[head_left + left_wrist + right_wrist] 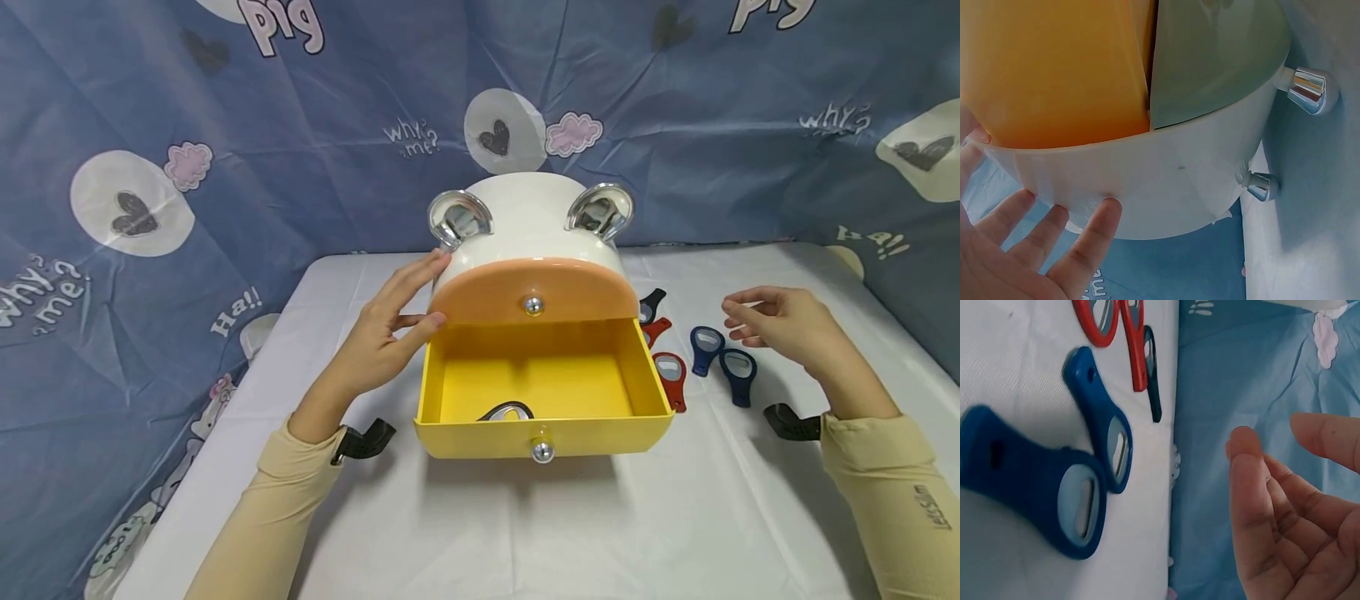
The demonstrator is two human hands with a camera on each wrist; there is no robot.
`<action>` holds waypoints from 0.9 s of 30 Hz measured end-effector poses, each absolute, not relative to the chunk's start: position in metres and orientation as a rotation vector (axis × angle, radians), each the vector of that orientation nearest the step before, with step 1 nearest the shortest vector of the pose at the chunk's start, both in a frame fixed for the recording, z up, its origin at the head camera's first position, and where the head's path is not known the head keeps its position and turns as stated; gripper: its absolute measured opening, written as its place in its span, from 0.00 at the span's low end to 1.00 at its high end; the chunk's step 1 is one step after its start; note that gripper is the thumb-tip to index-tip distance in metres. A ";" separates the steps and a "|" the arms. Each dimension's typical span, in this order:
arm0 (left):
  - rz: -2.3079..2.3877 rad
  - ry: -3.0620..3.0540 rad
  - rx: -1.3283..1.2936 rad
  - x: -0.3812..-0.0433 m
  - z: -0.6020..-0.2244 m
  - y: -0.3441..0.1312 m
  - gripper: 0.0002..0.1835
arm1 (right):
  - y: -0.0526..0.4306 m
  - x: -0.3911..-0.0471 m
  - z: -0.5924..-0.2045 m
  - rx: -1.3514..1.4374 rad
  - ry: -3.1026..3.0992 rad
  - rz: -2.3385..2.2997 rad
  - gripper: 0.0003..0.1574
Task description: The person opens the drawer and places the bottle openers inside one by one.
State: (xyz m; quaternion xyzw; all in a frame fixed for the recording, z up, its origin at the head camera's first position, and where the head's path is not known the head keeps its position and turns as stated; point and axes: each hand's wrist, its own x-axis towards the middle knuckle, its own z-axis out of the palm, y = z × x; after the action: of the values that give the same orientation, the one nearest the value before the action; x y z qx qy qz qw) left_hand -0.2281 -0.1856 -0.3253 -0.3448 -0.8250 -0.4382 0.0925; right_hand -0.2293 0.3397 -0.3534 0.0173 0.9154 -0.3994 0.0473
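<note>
From where I stand, the left hand (pixel 378 342) spreads its fingers wide against the side of the white box (pixel 525 212), whose yellow drawer (pixel 543 437) is pulled out, a dark-rimmed opener (pixel 508 412) lying inside near the front wall. The right hand (pixel 787 325) hangs above the tabletop (pixel 540 533), fingers loosely bent with a gap to the thumb, near two blue openers (pixel 739 382); two red openers (pixel 673 387) and a black opener (pixel 652 303) lie beside the box.
</note>
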 end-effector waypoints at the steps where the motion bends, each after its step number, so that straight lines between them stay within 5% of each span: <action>1: -1.301 -2.448 -1.023 -0.228 -0.325 -0.185 0.35 | 0.341 -0.230 -0.354 0.059 2.795 -1.207 0.40; 27: -1.294 -2.454 -1.005 -0.226 -0.324 -0.184 0.35 | 0.367 -0.237 -0.374 0.150 2.716 -0.799 0.44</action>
State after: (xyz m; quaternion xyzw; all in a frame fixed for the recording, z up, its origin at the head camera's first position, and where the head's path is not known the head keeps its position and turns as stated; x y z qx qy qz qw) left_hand -0.2262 -0.1843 -0.3236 -0.3389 -0.8280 -0.4364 0.0953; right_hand -0.2370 0.3666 -0.3736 0.0524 0.9468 -0.2786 0.1525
